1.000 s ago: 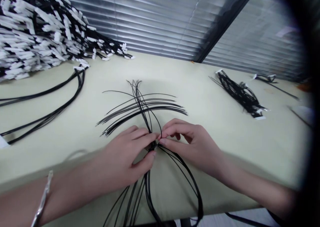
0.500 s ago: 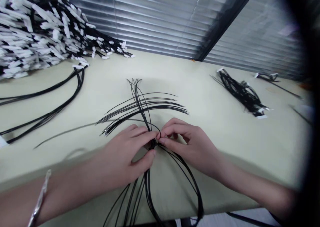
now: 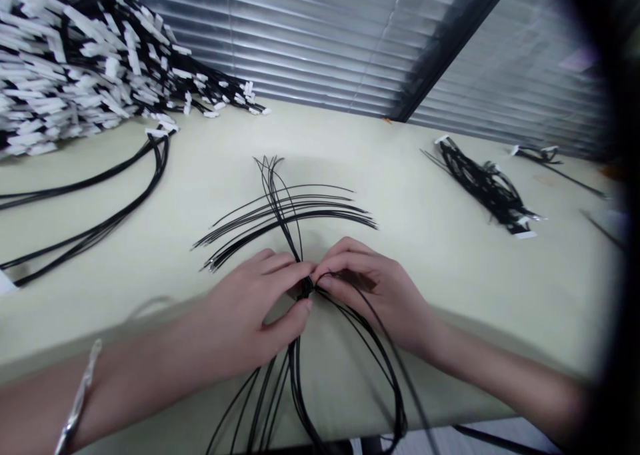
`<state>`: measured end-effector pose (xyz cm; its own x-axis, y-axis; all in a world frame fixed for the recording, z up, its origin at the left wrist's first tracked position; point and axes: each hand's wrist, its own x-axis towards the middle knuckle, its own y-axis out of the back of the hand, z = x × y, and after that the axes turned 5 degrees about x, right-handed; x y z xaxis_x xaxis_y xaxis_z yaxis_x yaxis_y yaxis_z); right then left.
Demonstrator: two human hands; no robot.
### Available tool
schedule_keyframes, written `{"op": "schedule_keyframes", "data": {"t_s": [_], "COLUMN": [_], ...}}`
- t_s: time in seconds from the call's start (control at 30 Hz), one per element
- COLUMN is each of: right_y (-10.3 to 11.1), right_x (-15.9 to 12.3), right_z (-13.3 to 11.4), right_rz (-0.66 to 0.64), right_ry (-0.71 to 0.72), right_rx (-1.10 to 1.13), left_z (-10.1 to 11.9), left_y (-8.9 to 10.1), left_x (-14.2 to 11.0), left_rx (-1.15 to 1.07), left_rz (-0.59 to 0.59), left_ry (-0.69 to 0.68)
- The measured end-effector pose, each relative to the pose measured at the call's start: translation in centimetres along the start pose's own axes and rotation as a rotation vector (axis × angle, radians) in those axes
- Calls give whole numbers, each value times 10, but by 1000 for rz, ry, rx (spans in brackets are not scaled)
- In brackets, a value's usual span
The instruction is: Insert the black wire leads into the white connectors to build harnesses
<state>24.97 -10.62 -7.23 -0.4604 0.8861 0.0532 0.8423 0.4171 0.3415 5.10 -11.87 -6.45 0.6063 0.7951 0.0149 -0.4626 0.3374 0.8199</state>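
My left hand [image 3: 265, 301] grips a dark connector [image 3: 307, 287] between thumb and fingers, low in the middle of the view. Black wires run out of it upward, downward and to the right. My right hand [image 3: 373, 288] is closed beside it, thumb and index finger pinching a thin black wire [image 3: 370, 306] close to the connector. That wire arcs over the right hand and trails down past the table edge. Just beyond my hands, loose cut black wires [image 3: 295, 208] lie across the upward strands. Fingertips partly hide the connector.
A big heap of black cables with white connectors [image 3: 75, 68] fills the back left. Looped cables [image 3: 145, 195] lie in front of it. On the right rests a bundled harness [image 3: 483, 185], with more cable [image 3: 555, 161] beyond. Window blinds [image 3: 310, 35] border the table [image 3: 380, 168] behind.
The thin wire that stretched out to the left across the table now arcs over my right hand and hangs down to the right. My left hand has hardly moved.
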Motion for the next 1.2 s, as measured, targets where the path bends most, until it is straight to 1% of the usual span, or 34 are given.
{"op": "schedule_keyframes", "data": {"t_s": [0.1, 0.2, 0.37, 0.47, 0.73, 0.87, 1.07, 1.2], "right_y": [0, -1, -1, -1, 1, 0, -2, -3], "right_x": [0, -1, -2, -2, -4, -5, -6, -6], "right_z": [0, 2, 2, 1, 4, 3, 5, 7], "right_rz": [-11, 15, 37, 53, 26, 13, 10, 30], "right_ry": [45, 85, 103, 134, 162, 187, 217, 258], "right_rx": [-32, -51, -76, -134, -167, -188, -266, -327], "left_z": [0, 0, 0, 1, -2, -2, 4, 2], "left_y": [0, 0, 1, 2, -2, -2, 3, 3], "left_x": [0, 0, 0, 1, 0, 0, 1, 1], "left_rx": [-7, -6, 7, 20, 49, 46, 33, 25], "left_rz": [-21, -21, -13, -22, 20, 14, -22, -8], "left_ry": [3, 2, 1, 5, -23, -19, -8, -23]}}
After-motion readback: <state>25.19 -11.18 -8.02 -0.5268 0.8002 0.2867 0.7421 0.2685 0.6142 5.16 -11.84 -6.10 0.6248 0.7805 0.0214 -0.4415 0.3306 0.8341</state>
